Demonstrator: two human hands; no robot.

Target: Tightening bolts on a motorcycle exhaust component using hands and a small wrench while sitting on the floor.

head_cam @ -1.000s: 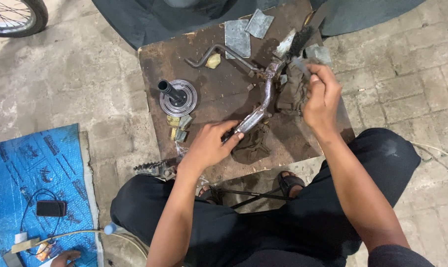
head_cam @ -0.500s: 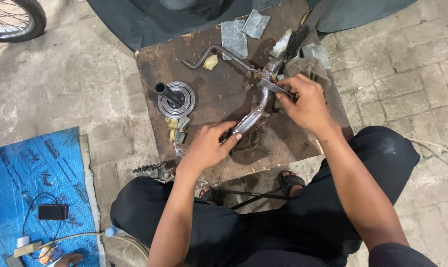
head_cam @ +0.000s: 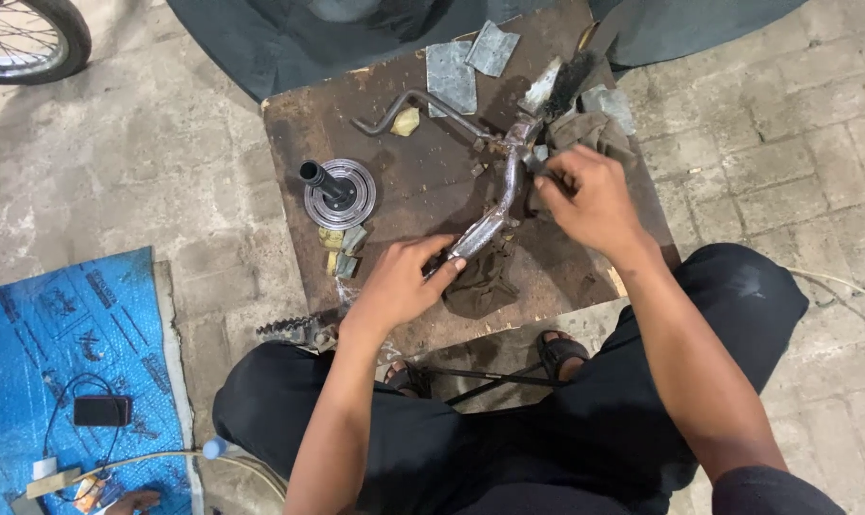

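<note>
A bent, shiny metal lever (head_cam: 505, 195) lies across a dirty wooden board (head_cam: 404, 191). My left hand (head_cam: 401, 281) grips the lever's lower end and pins it to the board. My right hand (head_cam: 590, 195) is closed against the lever's upper part, fingers pinched on a small dark piece that I cannot make out. A dark rag (head_cam: 480, 283) lies under the lever's lower end. Another grey cloth (head_cam: 585, 129) sits just above my right hand.
On the board stand a round metal disc with a black shaft (head_cam: 338, 191), a thin bent rod (head_cam: 404, 103), grey sandpaper scraps (head_cam: 450, 74) and a brush (head_cam: 564, 81). A blue sheet (head_cam: 61, 334) with a phone (head_cam: 102, 410) lies at left. A bicycle wheel (head_cam: 27, 33) shows top left.
My right hand came down from the grey cloth at the board's upper right onto the lever's upper part. My left hand stayed on the lever's lower end.
</note>
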